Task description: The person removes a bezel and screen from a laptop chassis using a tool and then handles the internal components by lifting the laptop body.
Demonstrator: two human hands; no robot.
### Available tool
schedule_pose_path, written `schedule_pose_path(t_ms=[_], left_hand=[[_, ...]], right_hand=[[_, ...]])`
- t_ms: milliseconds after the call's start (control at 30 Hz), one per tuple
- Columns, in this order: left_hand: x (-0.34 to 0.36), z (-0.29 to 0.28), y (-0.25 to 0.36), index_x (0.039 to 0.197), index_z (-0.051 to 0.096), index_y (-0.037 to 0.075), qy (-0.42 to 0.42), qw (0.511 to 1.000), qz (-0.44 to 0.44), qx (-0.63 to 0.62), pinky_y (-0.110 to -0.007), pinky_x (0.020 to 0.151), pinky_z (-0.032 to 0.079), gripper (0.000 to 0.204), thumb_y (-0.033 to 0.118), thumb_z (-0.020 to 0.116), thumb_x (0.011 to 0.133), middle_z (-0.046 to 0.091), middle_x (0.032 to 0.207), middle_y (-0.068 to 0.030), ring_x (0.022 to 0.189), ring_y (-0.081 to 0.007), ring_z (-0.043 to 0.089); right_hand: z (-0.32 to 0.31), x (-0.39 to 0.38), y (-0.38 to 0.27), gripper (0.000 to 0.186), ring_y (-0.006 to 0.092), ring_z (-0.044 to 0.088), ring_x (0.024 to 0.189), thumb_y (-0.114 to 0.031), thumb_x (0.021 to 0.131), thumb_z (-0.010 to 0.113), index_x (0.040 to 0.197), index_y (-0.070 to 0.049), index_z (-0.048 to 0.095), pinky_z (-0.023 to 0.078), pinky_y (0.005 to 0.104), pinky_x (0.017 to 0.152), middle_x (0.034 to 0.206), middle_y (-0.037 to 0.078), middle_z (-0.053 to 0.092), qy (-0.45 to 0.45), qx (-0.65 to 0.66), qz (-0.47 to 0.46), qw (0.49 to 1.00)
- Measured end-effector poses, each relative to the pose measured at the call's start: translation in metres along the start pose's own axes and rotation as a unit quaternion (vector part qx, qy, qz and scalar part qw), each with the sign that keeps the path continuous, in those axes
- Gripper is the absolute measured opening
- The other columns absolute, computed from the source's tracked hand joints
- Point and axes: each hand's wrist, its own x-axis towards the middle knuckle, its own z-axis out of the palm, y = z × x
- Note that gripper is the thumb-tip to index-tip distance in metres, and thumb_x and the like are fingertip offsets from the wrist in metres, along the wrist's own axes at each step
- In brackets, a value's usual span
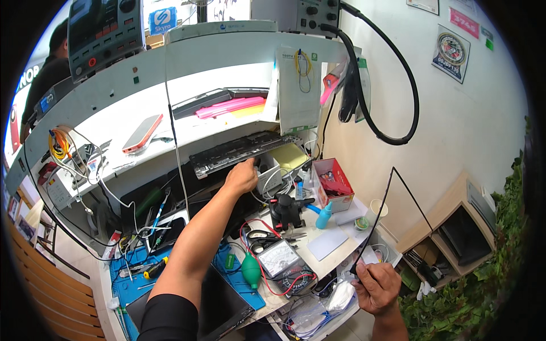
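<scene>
My left hand (243, 177) reaches across the bench to the front edge of a thin black laptop chassis panel (233, 154) under the shelf. Its fingertips are partly hidden, so the grip is unclear. At the lower right, my right hand (376, 287) is closed, pinching one end of a thin black strip (375, 219). The strip rises from the fingers, bends sharply at its top and slants down to the right. Below my left forearm lies a dark flat laptop panel (224, 301) on the blue work mat (128, 264).
Around the bench's middle are a green air blower (250, 271), an analog multimeter (278, 258), scissors (261, 238), a blue bottle (324, 216) and a red box (331, 184). An open drawer (318, 324) holds bagged cables. A thick black hose (415, 102) loops beside the wall.
</scene>
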Motion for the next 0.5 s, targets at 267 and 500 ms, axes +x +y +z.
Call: schedule_pose_path(t_ms=[267,500], left_hand=[[0.056,0.024,0.026,0.119,0.075,-0.01,-0.119,0.99,-0.043,0.066,-0.052,0.109,0.052,0.051,0.032,0.053,0.1,0.069,0.128,-0.0373,0.125,-0.0486,0.067],[0.093,0.025,0.034,0.128,0.077,0.0,-0.295,0.945,-0.095,0.106,-0.046,0.105,0.055,0.048,0.029,0.06,0.093,0.075,0.135,-0.0206,0.124,-0.0367,0.072]], right_hand=[[-0.008,-0.004,0.003,0.045,0.0242,0.065,0.085,-0.021,0.088,0.087,0.131,-0.011,0.078,0.056,0.0356,0.066,0.103,0.003,0.069,-0.005,-0.008,0.0,1.0],[-0.009,-0.002,0.002,0.05,0.0222,0.066,0.084,-0.016,0.084,0.088,0.133,-0.012,0.077,0.057,0.0339,0.067,0.104,0.002,0.069,-0.011,0.017,0.012,1.0]])
